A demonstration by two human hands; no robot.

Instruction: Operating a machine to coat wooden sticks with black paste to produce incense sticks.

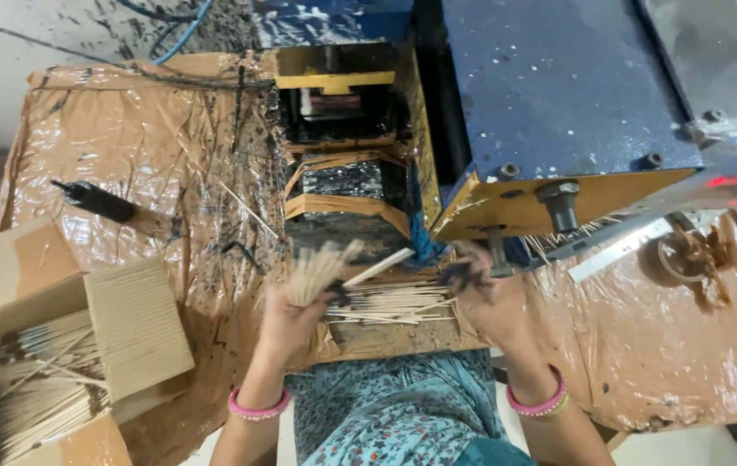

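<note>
My left hand [286, 315] grips a fanned bundle of thin bamboo sticks [321, 266], raised just in front of the machine. My right hand [481, 298], its fingertips dark with paste, reaches toward the feed slot at the lower edge of the blue and yellow machine [550, 95]; whether it pinches a stick is blurred. Between the hands lies a flat layer of loose sticks [394, 304] on a board. Pink bangles circle both wrists.
A cardboard box [36, 380] at lower left holds many sticks. A black brush [97, 200] lies on the brown plastic sheet [144, 147]. At the right sit a metal strip [619, 250] and a paste-smeared lump [688, 259]. The machine's black chute [343, 177] is at centre.
</note>
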